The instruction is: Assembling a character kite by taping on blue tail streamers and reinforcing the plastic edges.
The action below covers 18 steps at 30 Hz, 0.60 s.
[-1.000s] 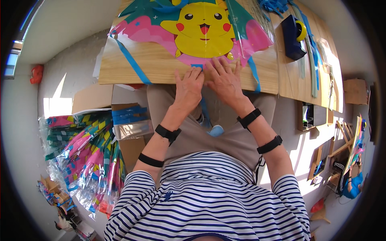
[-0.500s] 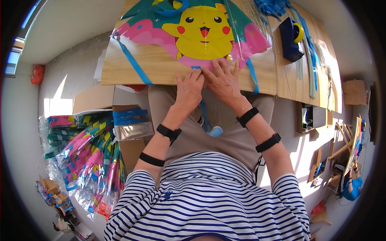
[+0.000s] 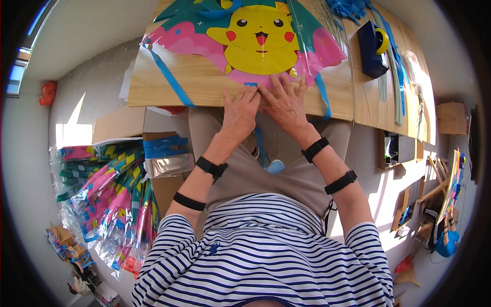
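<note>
A kite with a yellow cartoon figure on pink and green lies on the wooden table. At its bottom tip, near the table's front edge, is a small blue patch. My left hand rests at that edge, fingertips stretched out by the patch and thumb apart. My right hand lies beside it with fingers spread, tips pressing on the pink lower border. Blue ribbon tails trail from the kite's left and right corners over the table edge. Another blue ribbon hangs below my hands.
On the table's right stand a tape dispenser with yellow-cored tape, and thin rods. Blue ribbon is heaped at the back. Left of my legs are an opened cardboard box and several bagged folded kites.
My hands stay almost in place at the kite's bottom tip. My left fingers have shifted slightly, showing more of the blue patch.
</note>
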{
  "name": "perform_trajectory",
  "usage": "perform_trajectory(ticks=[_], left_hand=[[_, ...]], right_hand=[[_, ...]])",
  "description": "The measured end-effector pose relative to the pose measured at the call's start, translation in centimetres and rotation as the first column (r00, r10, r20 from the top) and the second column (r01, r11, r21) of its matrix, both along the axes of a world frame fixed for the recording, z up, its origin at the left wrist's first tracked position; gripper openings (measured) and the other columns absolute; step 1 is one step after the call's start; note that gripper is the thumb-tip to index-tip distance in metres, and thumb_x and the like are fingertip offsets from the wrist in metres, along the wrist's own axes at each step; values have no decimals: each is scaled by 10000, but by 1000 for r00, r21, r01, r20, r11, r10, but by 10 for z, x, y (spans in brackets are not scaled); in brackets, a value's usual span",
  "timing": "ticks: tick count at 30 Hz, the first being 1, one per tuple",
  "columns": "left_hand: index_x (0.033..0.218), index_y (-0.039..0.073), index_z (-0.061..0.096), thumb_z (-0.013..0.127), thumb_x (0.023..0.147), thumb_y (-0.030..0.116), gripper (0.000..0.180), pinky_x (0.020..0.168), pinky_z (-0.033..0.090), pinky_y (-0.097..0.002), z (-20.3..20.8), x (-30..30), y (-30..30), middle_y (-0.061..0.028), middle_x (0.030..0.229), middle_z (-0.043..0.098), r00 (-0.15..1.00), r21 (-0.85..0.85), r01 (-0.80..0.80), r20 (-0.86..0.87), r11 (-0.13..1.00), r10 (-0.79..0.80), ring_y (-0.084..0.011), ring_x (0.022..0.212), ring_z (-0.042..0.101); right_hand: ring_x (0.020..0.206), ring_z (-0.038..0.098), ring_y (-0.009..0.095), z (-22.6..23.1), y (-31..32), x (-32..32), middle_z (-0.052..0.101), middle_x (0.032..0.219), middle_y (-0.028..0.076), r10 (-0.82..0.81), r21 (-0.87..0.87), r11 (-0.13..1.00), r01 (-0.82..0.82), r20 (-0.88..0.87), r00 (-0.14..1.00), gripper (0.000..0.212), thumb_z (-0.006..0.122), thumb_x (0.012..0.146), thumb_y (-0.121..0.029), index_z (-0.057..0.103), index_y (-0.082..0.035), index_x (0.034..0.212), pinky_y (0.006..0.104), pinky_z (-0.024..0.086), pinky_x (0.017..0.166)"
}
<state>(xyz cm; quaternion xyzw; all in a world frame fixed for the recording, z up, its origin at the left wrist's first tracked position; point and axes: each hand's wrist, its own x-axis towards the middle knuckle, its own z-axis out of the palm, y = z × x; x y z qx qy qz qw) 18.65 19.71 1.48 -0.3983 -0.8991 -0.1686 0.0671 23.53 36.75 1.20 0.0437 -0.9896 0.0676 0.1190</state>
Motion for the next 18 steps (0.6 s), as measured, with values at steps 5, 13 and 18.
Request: perform_trajectory(ticks=[5, 13, 18], left_hand=[[1278, 34, 582, 627, 846, 52, 434, 1073, 261, -727, 0, -1, -1, -90, 1359, 543, 1000, -13, 13, 5, 1000, -13, -265, 1301, 520], [1280, 28, 583, 622, 839, 43, 442, 1093, 231, -726, 0, 0, -2, -95, 1371, 543, 1000, 8, 8, 14, 1000, -8, -265, 1329, 494], [1288, 14, 588, 619, 834, 44, 456, 1115, 208, -710, -10, 6, -5, -102, 1385, 542, 999, 18, 15, -50, 1000, -14, -265, 1333, 492]], right_hand=[[1424, 349, 359, -1, 1, 1, 397, 1531, 124, 0, -8, 1000, 0, 13, 1000, 705, 760, 816, -403, 497, -295, 1461, 734, 114, 1137], [1424, 351, 365, 0, 1, 0, 397, 1531, 129, 1, -10, 1000, -1, 19, 1000, 689, 748, 829, -404, 495, -301, 1462, 736, 117, 1134], [1419, 358, 368, -1, 1, 0, 402, 1527, 133, 0, -15, 1000, 0, 9, 1000, 680, 746, 829, -394, 500, -304, 1457, 739, 115, 1132]])
